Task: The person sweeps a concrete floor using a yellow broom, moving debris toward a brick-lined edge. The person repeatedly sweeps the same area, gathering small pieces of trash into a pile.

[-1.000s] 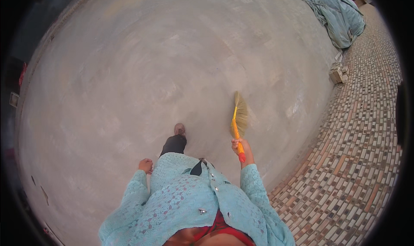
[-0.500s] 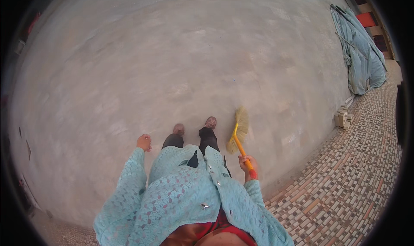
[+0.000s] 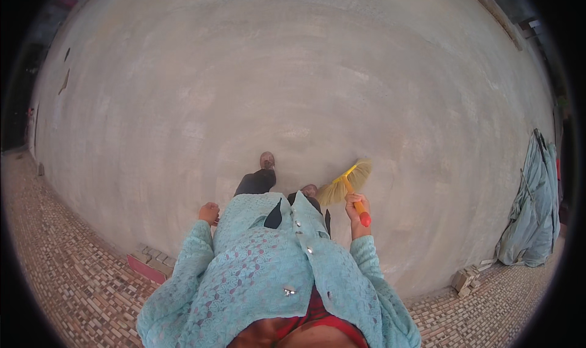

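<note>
My right hand [image 3: 354, 206] is wrapped round the orange handle of a broom [image 3: 348, 184], whose red end cap sticks out toward me. The broom's yellow head spreads pale straw-coloured bristles over the grey floor [image 3: 293, 86], just right of my right shoe [image 3: 309, 191]. At my left side hangs my left hand [image 3: 209, 213], its fingers curled in and nothing visible in them. My left shoe [image 3: 267, 160] is planted farther forward than the right one.
A blue-grey tarp [image 3: 530, 208] lies heaped at the right, with a small stack of blocks [image 3: 465, 279] nearby. Mosaic-patterned paving [image 3: 79, 250] borders the floor behind me. Bricks [image 3: 155, 258] and a red slab [image 3: 145, 269] lie at its left edge.
My view has turned rightward, so the tarp and blocks sit lower and the paving shows at both sides. My left foot has stepped ahead, and the broom head is swung to a flatter slant.
</note>
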Tool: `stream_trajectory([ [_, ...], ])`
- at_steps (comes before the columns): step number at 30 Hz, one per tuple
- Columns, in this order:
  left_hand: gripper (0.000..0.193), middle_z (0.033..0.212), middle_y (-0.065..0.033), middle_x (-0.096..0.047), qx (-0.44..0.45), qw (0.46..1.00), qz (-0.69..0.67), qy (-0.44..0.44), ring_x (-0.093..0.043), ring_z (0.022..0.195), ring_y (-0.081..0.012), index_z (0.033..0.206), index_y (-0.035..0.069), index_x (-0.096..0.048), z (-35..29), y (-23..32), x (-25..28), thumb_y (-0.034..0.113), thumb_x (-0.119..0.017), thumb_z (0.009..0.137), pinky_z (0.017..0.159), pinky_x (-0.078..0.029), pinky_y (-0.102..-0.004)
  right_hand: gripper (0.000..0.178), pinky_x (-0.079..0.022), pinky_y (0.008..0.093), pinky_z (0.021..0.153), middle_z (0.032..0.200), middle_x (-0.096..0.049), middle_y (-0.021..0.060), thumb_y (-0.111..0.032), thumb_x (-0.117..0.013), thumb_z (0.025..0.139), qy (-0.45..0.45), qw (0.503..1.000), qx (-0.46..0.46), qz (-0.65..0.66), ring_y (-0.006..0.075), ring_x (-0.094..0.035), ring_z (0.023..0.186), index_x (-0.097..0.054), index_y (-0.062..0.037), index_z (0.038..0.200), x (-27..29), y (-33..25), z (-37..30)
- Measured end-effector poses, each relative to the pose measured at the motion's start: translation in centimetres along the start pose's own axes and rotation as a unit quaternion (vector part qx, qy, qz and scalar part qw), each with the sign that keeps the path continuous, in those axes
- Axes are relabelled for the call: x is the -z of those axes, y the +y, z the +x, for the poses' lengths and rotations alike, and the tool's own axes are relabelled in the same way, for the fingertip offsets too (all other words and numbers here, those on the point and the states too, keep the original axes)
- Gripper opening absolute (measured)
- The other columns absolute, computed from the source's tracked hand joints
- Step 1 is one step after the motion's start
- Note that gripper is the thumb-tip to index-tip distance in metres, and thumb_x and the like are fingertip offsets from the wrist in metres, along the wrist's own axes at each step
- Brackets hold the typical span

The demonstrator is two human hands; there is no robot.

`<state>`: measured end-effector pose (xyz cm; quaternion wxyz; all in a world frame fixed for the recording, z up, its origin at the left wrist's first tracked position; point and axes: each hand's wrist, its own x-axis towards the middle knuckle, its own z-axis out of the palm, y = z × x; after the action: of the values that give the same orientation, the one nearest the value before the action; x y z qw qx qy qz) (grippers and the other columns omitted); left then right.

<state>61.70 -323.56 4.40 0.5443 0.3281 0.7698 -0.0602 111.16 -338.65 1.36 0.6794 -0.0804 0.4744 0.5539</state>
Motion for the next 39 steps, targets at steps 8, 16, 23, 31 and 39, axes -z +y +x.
stream_trajectory([
  [8,0.024,0.07,-0.0085,-0.054,0.014,0.992,-0.124,-0.021,-0.056,0.055,-0.0182,0.097,0.005,-0.053,5.4,-0.1,-2.5,0.014,-0.05,0.074,0.044,-0.05,-0.0329,0.008,-0.042,0.0174,0.044,0.06,-0.04,0.0026,0.002,-0.042,0.072,0.01,0.974,-0.072,-0.217,0.0079,-0.042,0.047,-0.039,0.0038,0.079,-13.5,8.2,4.6],
  [16,0.024,0.067,-0.0073,-0.053,0.073,0.972,-0.222,-0.011,-0.055,0.048,-0.0185,0.098,0.004,-0.051,6.7,1.9,-0.6,0.011,-0.047,0.075,0.038,-0.048,-0.0317,0.022,-0.036,0.0163,0.036,0.065,-0.038,0.0039,0.003,-0.041,0.073,0.068,0.891,-0.18,-0.411,0.0056,-0.038,0.044,-0.038,0.0011,0.094,-19.4,16.1,3.1],
  [23,0.025,0.065,-0.0058,-0.051,0.106,0.955,-0.27,0.054,-0.055,0.047,-0.0174,0.099,0.005,-0.049,2.9,2.1,-1.4,0.013,-0.047,0.076,0.038,-0.048,-0.0315,0.043,-0.036,0.0156,0.035,0.078,-0.041,0.0068,0.004,-0.042,0.072,0.057,0.849,-0.379,-0.364,0.0049,-0.038,0.045,-0.034,-0.0056,0.113,-17.4,19.4,11.4],
  [31,0.025,0.065,-0.005,-0.051,0.088,0.957,-0.273,0.041,-0.054,0.05,-0.0161,0.1,0.006,-0.051,-1.1,5.1,-4.1,0.013,-0.048,0.076,0.04,-0.047,-0.0298,0.016,-0.041,0.0152,0.037,0.066,-0.042,0.0065,0.003,-0.043,0.072,0.162,0.902,-0.319,-0.243,0.0063,-0.043,0.044,-0.034,0.0088,0.084,-15.9,12.8,21.2],
  [39,0.023,0.066,-0.0046,-0.053,0.014,0.983,-0.18,0.027,-0.052,0.052,-0.0138,0.097,0.005,-0.053,2.5,7.1,-7.8,0.014,-0.05,0.076,0.043,-0.046,-0.0298,0.035,-0.035,0.0162,0.035,0.064,-0.039,0.0054,0.006,-0.041,0.07,0.07,0.868,-0.058,-0.488,0.0066,-0.04,0.044,-0.032,-0.0027,0.102,-29.5,-1.6,14.2],
])
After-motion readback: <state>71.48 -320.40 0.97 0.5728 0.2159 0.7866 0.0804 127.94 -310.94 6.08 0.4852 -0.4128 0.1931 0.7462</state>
